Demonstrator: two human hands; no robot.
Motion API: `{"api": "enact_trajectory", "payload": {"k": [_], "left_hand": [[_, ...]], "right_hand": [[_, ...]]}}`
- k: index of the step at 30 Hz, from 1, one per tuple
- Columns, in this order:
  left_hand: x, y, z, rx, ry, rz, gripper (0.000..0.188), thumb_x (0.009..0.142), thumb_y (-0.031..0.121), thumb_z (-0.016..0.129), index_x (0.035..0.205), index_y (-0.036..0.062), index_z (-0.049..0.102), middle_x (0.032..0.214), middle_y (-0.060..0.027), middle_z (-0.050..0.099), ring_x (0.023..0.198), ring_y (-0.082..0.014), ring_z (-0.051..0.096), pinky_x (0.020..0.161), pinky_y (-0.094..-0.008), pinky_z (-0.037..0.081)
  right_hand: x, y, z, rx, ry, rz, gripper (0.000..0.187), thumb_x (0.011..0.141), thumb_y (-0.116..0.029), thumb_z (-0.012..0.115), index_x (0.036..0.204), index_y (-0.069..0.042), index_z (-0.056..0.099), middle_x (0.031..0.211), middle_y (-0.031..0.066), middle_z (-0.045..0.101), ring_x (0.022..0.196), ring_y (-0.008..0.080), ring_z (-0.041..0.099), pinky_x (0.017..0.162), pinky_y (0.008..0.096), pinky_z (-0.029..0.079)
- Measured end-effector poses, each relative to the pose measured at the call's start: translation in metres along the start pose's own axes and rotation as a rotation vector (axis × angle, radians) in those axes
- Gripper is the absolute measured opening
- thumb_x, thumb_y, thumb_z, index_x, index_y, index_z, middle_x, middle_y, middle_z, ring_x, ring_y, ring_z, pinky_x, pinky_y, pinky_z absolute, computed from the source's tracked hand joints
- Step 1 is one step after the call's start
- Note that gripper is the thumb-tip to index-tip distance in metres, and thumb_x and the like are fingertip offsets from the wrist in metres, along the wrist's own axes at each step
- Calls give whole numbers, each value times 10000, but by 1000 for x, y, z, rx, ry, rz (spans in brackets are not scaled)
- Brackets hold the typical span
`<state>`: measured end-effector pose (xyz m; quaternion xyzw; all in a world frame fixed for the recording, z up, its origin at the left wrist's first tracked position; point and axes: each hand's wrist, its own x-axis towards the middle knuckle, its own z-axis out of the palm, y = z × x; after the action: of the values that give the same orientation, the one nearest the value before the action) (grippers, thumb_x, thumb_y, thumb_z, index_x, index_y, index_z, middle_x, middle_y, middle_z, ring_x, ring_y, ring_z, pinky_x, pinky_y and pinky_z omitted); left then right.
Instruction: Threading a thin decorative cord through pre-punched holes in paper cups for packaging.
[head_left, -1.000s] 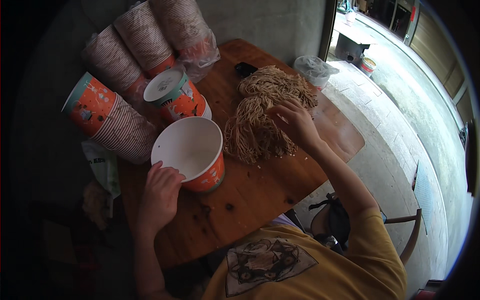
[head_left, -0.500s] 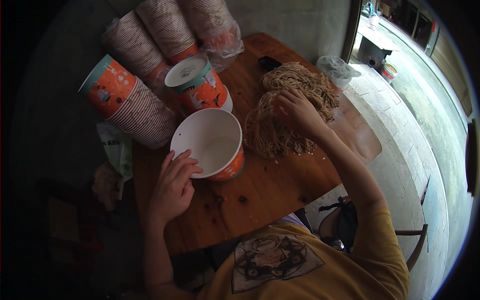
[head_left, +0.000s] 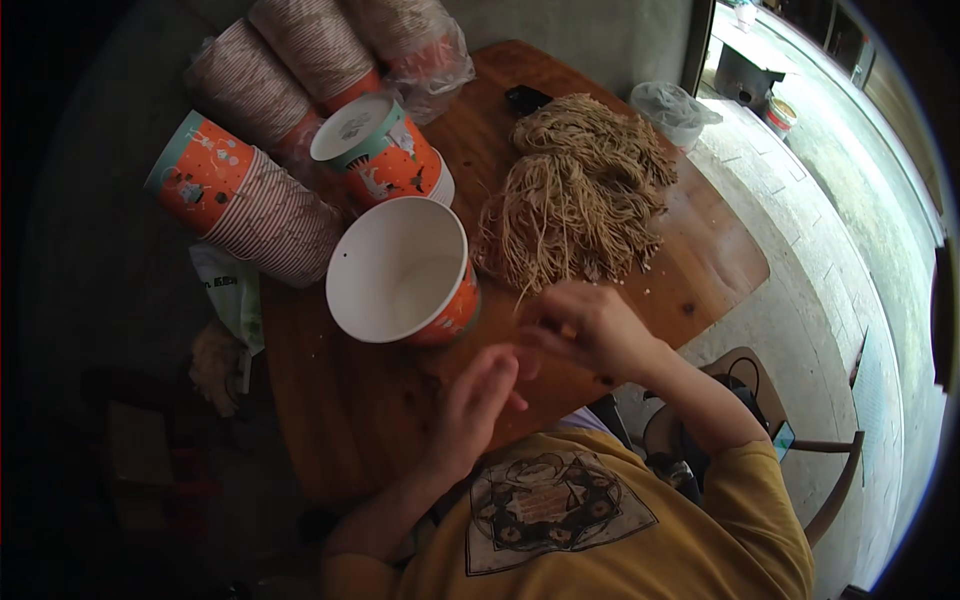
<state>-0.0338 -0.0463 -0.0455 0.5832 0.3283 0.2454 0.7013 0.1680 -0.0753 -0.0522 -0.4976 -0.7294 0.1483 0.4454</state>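
In front of my chest, over the table's near side, my two hands come close together. My left hand (head_left: 477, 405) has its fingers stretched out, tips near my right hand. My right hand (head_left: 592, 325) is curled, thumb and fingers pinched; whether anything is between them is too blurred to tell. A large white-lined, orange-printed paper bucket (head_left: 395, 265) stands to the left, mouth up, with no hand on it. Beyond my right hand lies a heap of thin tan strands (head_left: 585, 190), tangled and trailing loose ends; I cannot tell whether they are noodles or string.
Behind the bucket stands an upside-down bucket stack (head_left: 400, 165). A leaning stack (head_left: 255, 205) lies left, with several plastic-wrapped stacks (head_left: 320, 45) at the wall. A dark object (head_left: 527, 99) and a bagged tub (head_left: 680, 115) sit beyond the strands on the wooden table (head_left: 700, 255).
My left hand has let go of the bucket's rim and moved right. My right hand has drawn back from the strands toward me. The view has shifted slightly.
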Motion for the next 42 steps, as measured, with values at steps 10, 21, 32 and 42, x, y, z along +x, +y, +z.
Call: {"api": "enact_trajectory", "payload": {"k": [10, 21, 32, 42], "left_hand": [[25, -20, 11, -448, 98, -88, 232, 948, 244, 582, 1068, 62, 661, 945, 8, 652, 802, -32, 551, 657, -190, 399], [21, -26, 27, 903, 194, 513, 120, 849, 39, 611, 959, -11, 618, 922, -149, 612, 847, -361, 604, 711, -400, 500], [20, -39, 22, 920, 156, 557, 146, 827, 39, 625, 969, 6, 624, 949, -167, 605, 870, -370, 597, 731, -442, 499], [9, -11, 7, 338, 268, 356, 195, 947, 200, 593, 1057, 47, 542, 848, 9, 547, 740, -50, 500, 629, -216, 442]], "right_hand": [[-39, -5, 17, 37, 38, 84, 137, 836, -159, 636, 905, -52, 585, 871, 87, 609, 798, 266, 619, 679, 353, 514], [-30, -3, 36, 916, 163, 669, 225, 952, -176, 572, 1040, 19, 639, 926, 2, 646, 888, 69, 571, 808, 233, 461], [-25, -4, 51, 815, 200, 567, 182, 987, -196, 513, 982, -22, 566, 869, -35, 583, 840, 42, 518, 759, 204, 434], [-12, -9, 45, -38, 225, 191, 109, 899, -104, 561, 893, -13, 501, 800, 145, 540, 770, 320, 553, 662, 394, 456]]}}
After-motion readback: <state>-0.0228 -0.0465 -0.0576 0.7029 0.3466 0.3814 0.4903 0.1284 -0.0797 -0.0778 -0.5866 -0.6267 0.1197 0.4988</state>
